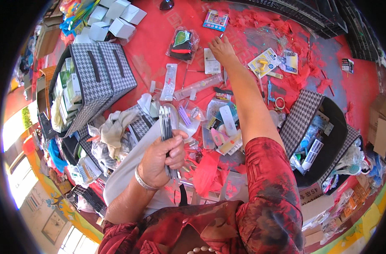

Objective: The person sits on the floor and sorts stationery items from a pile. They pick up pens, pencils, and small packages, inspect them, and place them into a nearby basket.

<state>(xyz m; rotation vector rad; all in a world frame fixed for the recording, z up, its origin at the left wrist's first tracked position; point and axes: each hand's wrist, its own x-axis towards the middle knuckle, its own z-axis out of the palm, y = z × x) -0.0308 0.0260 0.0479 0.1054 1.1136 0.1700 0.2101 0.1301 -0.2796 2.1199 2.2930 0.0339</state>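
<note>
In my left hand (167,154) is an upright bundle of thin black sticks (164,122) with pale upper ends; they look like slim pens or refills, but the exact kind is unclear. The fingers are wrapped round its lower half. My right hand (222,50) stretches far out over the red cloth, palm down, fingers apart. A tiny dark thing lies at its fingertips, too small to name. Just left of that hand lies a white card (211,62). Beyond it sits a colourful toy tablet (215,20), and to the left a bagged black item with a green leaf shape (183,42).
Houndstooth storage boxes stand left (104,70) and right (304,120), both filled with goods. White cartons (116,19) are piled far left. Black crates (303,17) line the far right. A clear ruler (199,86), blue compasses (270,91) and torn red scraps lie between.
</note>
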